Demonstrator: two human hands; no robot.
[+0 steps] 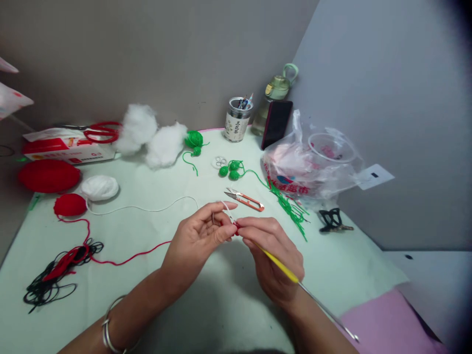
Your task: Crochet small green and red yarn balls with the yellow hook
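Note:
My left hand (201, 233) pinches a small red crochet piece (236, 230) between thumb and fingers, and a strand of white yarn runs up over its index finger. My right hand (275, 250) is closed round a crochet hook (280, 265) with a yellow grip, its rear metal end pointing down to the right. The hook's working tip is hidden at the red piece. White yarn trails left to a white yarn ball (99, 188), and red yarn leads toward a red ball (70, 204). Just beyond my hands lie orange thread snips (245, 199).
Green yarn pieces (233, 170) and cut green strands (289, 209) lie beyond the snips. White stuffing (165, 145), a box (70, 150) with red scissors (103, 132), a pen tin (237, 123), a phone (276, 124) and a plastic bag (295, 164) stand along the back. Tangled black cord (44, 287) lies left.

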